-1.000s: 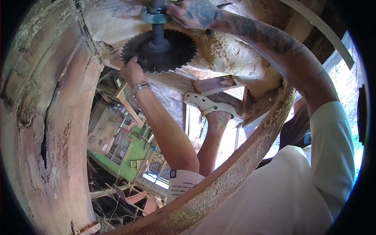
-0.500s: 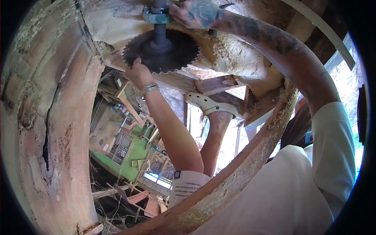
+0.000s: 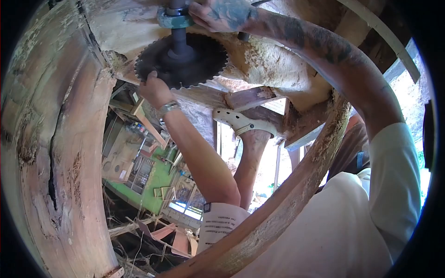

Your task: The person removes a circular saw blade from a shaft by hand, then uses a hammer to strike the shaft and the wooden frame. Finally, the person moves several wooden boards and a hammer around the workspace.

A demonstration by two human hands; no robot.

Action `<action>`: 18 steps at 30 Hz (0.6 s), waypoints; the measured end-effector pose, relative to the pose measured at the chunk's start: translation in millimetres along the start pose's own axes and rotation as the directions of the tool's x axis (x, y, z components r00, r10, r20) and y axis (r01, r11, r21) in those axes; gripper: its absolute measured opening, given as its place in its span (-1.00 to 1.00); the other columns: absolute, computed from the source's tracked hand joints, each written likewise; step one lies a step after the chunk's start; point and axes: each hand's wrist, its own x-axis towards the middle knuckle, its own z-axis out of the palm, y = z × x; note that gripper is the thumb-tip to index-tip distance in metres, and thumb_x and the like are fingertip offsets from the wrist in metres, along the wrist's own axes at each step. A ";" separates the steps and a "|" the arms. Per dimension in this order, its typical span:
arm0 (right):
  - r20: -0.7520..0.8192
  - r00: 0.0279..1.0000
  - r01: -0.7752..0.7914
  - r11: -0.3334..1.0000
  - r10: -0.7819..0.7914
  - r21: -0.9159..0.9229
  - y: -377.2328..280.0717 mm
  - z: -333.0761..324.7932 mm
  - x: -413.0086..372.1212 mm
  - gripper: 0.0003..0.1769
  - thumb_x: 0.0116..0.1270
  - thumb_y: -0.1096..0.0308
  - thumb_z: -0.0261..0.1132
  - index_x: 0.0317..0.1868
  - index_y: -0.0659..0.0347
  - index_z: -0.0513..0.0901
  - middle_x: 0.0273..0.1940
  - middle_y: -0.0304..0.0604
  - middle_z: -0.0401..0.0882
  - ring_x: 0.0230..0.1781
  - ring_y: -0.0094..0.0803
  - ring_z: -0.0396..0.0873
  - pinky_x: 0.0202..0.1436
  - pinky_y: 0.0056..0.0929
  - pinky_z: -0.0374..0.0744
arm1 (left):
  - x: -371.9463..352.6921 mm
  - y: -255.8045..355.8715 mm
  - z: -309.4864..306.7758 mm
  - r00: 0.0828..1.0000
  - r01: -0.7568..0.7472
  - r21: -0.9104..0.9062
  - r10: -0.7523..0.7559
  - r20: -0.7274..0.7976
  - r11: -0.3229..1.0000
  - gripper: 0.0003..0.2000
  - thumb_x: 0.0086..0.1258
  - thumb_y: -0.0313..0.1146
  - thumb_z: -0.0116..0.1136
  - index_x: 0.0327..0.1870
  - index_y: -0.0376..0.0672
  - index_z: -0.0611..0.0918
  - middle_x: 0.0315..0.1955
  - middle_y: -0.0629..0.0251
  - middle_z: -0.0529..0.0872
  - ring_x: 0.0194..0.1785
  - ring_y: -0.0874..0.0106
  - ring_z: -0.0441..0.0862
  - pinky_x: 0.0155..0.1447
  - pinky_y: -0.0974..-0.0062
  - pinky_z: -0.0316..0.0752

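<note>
A large toothed circular saw blade (image 3: 204,60) sits on a dark vertical shaft (image 3: 178,41) at the top of the view. My left hand (image 3: 156,90), with a metal watch on the wrist, closes on the blade's near edge, thumb on the upper face and the other fingers hidden below. Above the blade, a green collar (image 3: 174,21) surrounds the shaft. The curled fingers of my tattooed right hand (image 3: 222,14) rest against that collar's right side. Next to this hand, a short dark peg (image 3: 243,35) sticks out.
A thick cracked wooden slab (image 3: 74,185) rises on the left. One curved log (image 3: 278,204) crosses between my arms. Behind the blade lies a sawdust-covered surface (image 3: 273,60). A foot in a pale clog (image 3: 238,121) is on timber. Far below are a green floor (image 3: 155,190) and wood frames.
The blade, shaft and both hands appear slightly farther left in the view, along with the surroundings. Both hands keep their places on the blade and collar.
</note>
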 end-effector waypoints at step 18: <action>0.033 0.994 0.111 0.971 -0.107 -0.212 7.7 15.3 -12.4 -0.58 0.34 0.16 0.22 -0.09 0.45 0.52 -0.63 -0.07 0.46 -0.70 -0.11 0.48 -0.60 -0.09 0.46 | -38.4 -11.2 13.1 0.977 -0.118 0.098 0.134 -0.168 0.988 -0.59 0.37 -0.34 0.13 -0.15 -0.72 0.57 -0.23 -0.38 0.69 -0.17 -0.09 0.71 -0.05 0.08 0.53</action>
